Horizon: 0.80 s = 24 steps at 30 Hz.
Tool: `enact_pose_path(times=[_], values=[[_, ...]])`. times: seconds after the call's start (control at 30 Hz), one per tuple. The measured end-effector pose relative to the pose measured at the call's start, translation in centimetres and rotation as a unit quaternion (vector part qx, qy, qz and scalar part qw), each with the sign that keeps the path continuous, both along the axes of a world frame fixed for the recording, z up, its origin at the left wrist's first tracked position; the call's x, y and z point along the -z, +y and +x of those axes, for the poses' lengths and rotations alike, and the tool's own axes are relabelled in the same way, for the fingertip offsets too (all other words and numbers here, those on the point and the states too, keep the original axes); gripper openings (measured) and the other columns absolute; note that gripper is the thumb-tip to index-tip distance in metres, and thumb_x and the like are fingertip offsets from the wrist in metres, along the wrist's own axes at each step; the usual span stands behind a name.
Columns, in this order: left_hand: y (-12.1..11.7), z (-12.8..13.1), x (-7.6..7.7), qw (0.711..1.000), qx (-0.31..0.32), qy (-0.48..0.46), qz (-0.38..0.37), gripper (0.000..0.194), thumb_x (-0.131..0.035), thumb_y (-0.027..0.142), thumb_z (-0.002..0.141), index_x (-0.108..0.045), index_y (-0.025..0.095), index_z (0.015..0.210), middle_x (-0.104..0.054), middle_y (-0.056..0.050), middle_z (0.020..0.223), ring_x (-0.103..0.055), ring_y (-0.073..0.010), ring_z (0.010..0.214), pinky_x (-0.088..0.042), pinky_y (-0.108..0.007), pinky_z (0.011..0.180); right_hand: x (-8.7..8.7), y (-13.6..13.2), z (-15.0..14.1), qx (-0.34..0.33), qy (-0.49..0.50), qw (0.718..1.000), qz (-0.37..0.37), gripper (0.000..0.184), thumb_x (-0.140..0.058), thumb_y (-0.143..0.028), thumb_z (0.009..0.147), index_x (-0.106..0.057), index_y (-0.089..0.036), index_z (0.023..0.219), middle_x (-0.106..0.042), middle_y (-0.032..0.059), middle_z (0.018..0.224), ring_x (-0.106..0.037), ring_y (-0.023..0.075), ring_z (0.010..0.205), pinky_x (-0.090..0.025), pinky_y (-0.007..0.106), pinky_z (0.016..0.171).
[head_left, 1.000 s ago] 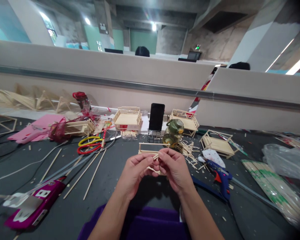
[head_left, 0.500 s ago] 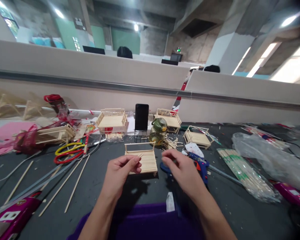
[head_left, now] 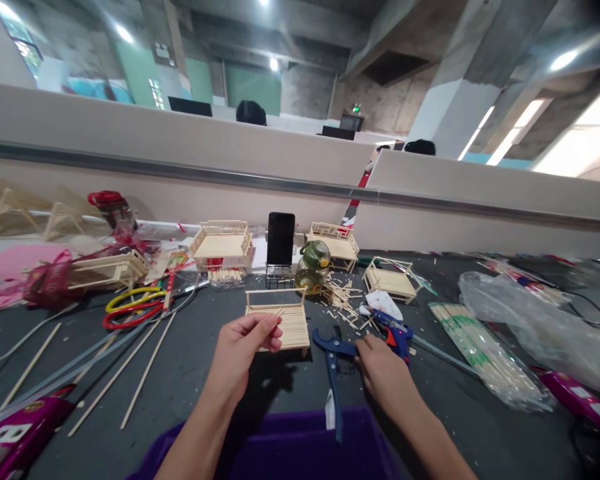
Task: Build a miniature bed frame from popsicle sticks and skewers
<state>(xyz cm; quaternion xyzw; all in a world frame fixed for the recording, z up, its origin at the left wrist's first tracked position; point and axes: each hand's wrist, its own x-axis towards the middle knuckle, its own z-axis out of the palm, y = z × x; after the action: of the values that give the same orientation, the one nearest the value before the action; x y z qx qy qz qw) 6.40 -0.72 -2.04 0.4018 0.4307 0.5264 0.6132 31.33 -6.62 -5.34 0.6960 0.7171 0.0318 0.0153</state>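
Observation:
My left hand (head_left: 247,340) is closed in a pinch on a short thin wooden stick (head_left: 279,312), whose tip shows above the fingers. Just behind it stands a small bench-like model (head_left: 287,327) of pale sticks, with a slatted top and a raised back rail; the hand covers part of it. To the right, my right hand (head_left: 383,370) has its fingers curled over one handle of the blue hand cutter (head_left: 334,360). The cutter lies with its hooked jaw towards the model and its other handle pointing at me.
A blue glue gun (head_left: 400,337) lies beyond my right hand. Cut stick pieces (head_left: 343,297) are scattered near a green bottle (head_left: 313,263). Behind stand a phone (head_left: 281,240) and more stick models (head_left: 223,243). A purple tray (head_left: 280,447) sits at the front edge.
My hands have come apart. The left keeps the stick, while the right has moved right and down onto the cutter's handle. The view has swung to the right.

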Motion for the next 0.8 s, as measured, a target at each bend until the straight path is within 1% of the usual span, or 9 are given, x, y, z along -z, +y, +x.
enact_pose_path(times=[0.13, 0.23, 0.33, 0.4, 0.47, 0.53, 0.63, 0.73, 0.8], values=[[-0.1, -0.1, 0.1, 1.000, -0.007, -0.023, -0.011, 0.028, -0.081, 0.038, 0.065, -0.073, 0.012, 0.073, -0.068, -0.004, 0.062, -0.059, -0.0104, 0.052, -0.049, -0.021, 0.054, -0.5, -2.1, 1.1, -0.038, 0.064, 0.992, 0.097, 0.018, -0.046, -0.022, 0.093, -0.062, -0.019, 0.101, -0.064, 0.0096, 0.096, -0.062, 0.0243, 0.089, -0.047, 0.032, 0.071], [-0.6, -0.1, -0.2, 0.998, 0.030, -0.056, -0.026, 0.026, -0.080, 0.038, 0.068, -0.074, 0.013, 0.073, -0.069, -0.005, 0.065, -0.062, -0.0123, 0.057, -0.050, -0.022, 0.056, -1.5, -3.4, 0.9, -0.079, 0.145, 0.964, 0.206, 0.020, -0.046, -0.031, 0.094, -0.058, -0.021, 0.107, -0.063, 0.0085, 0.099, -0.061, 0.0240, 0.092, -0.048, 0.034, 0.078], [-1.5, 0.6, -0.7, 0.990, 0.090, -0.108, -0.026, 0.019, -0.078, 0.034, 0.071, -0.075, 0.015, 0.071, -0.073, -0.011, 0.093, -0.067, -0.0179, 0.083, -0.054, -0.026, 0.074, -2.9, -3.3, -1.0, -0.086, 0.225, 0.936, 0.255, 0.020, -0.045, -0.030, 0.095, -0.054, -0.022, 0.112, -0.061, 0.0082, 0.105, -0.061, 0.0210, 0.095, -0.049, 0.031, 0.079], [-2.1, 1.2, -0.8, 0.981, 0.117, -0.151, -0.018, 0.017, -0.078, 0.031, 0.071, -0.074, 0.015, 0.066, -0.066, -0.012, 0.119, -0.064, -0.0218, 0.101, -0.052, -0.030, 0.086, -3.8, -2.5, -2.9, -0.079, 0.258, 0.921, 0.279, 0.020, -0.045, -0.028, 0.096, -0.053, -0.022, 0.113, -0.060, 0.0084, 0.107, -0.060, 0.0209, 0.099, -0.048, 0.031, 0.083], [-2.6, 1.9, -0.8, 0.975, 0.130, -0.181, -0.024, 0.018, -0.079, 0.031, 0.070, -0.074, 0.015, 0.065, -0.059, -0.010, 0.131, -0.063, -0.0240, 0.104, -0.052, -0.031, 0.087, -4.4, -1.3, -4.9, -0.066, 0.285, 0.904, 0.312, 0.020, -0.044, -0.025, 0.095, -0.054, -0.022, 0.112, -0.059, 0.0091, 0.106, -0.059, 0.0216, 0.101, -0.048, 0.033, 0.087], [-2.9, 2.4, -0.6, 0.974, 0.112, -0.193, -0.027, 0.018, -0.079, 0.032, 0.070, -0.075, 0.015, 0.067, -0.058, -0.009, 0.130, -0.064, -0.0243, 0.102, -0.052, -0.031, 0.087, -4.5, -0.4, -6.8, -0.054, 0.304, 0.893, 0.326, 0.022, -0.042, -0.023, 0.095, -0.054, -0.021, 0.113, -0.058, 0.0101, 0.107, -0.058, 0.0223, 0.101, -0.048, 0.036, 0.088], [-3.2, 2.8, -0.4, 0.978, 0.042, -0.201, -0.020, 0.019, -0.079, 0.032, 0.069, -0.076, 0.014, 0.068, -0.060, -0.010, 0.126, -0.061, -0.0258, 0.107, -0.051, -0.030, 0.089, -3.9, 0.1, -9.0, -0.045, 0.306, 0.896, 0.320, 0.032, -0.039, -0.022, 0.094, -0.051, -0.019, 0.124, -0.056, 0.0134, 0.115, -0.055, 0.0259, 0.108, -0.047, 0.043, 0.092], [-3.5, 2.9, -0.5, 0.977, -0.013, -0.210, -0.025, 0.020, -0.081, 0.033, 0.066, -0.076, 0.014, 0.068, -0.060, -0.010, 0.124, -0.061, -0.0272, 0.108, -0.051, -0.031, 0.089, -2.9, -0.5, -10.1, -0.058, 0.286, 0.914, 0.283, 0.055, -0.045, -0.028, 0.092, -0.032, -0.015, 0.144, -0.048, 0.0180, 0.133, -0.045, 0.0327, 0.123, -0.041, 0.054, 0.098], [-3.8, 3.1, -0.6, 0.979, -0.022, -0.203, -0.018, 0.019, -0.080, 0.033, 0.067, -0.076, 0.014, 0.068, -0.059, -0.010, 0.126, -0.058, -0.0271, 0.112, -0.049, -0.030, 0.092, -2.3, -0.9, -10.5, -0.066, 0.287, 0.921, 0.255, 0.077, -0.053, -0.036, 0.088, -0.016, -0.014, 0.151, -0.039, 0.0200, 0.143, -0.037, 0.0368, 0.130, -0.036, 0.059, 0.102]])
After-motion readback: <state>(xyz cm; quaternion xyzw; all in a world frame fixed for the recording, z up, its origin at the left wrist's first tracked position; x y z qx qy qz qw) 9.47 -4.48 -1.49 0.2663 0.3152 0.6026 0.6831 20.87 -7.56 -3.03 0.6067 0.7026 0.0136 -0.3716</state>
